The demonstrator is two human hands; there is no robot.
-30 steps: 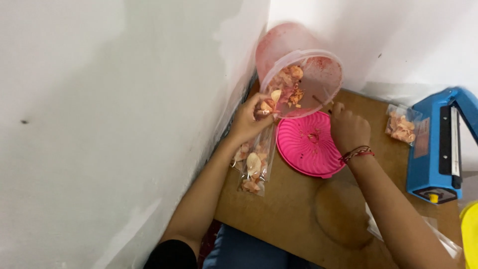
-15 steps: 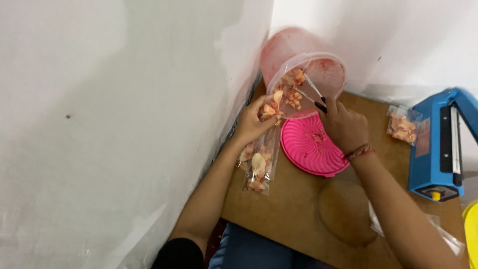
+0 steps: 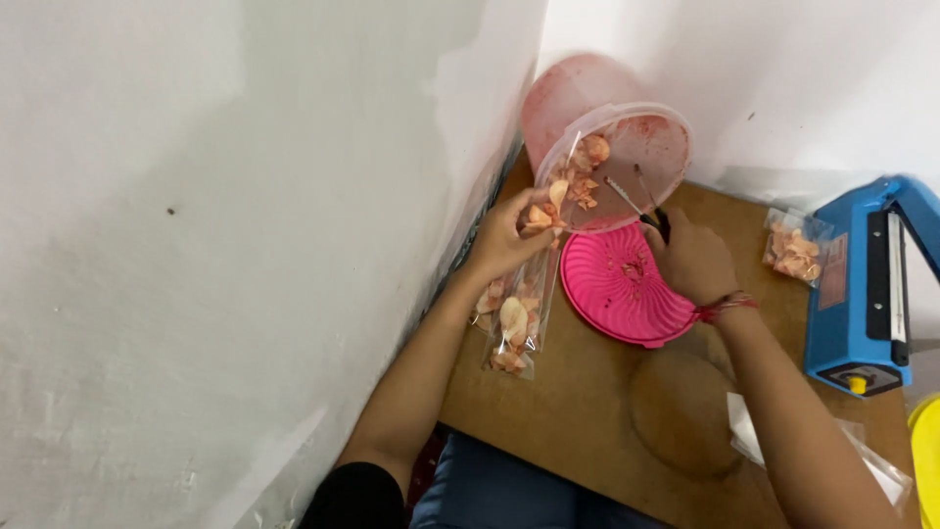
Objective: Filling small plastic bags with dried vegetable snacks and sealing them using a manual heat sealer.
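At the wall corner of the brown wooden board (image 3: 548, 411), the tipped translucent round plastic tub (image 3: 627, 157) faces the person, pale orange chips (image 3: 578, 176) heaped at its left rim. The left hand (image 3: 504, 235) pinches the mouth of a long clear plastic bag (image 3: 519, 309) just under that heap, the bag's long axis running down toward the person. The right hand (image 3: 690, 257), closed around thin metal tongs (image 3: 632, 196), is nearer the tub's middle. Since half a second ago, the tongs have spread wider and swung right, away from the chips.
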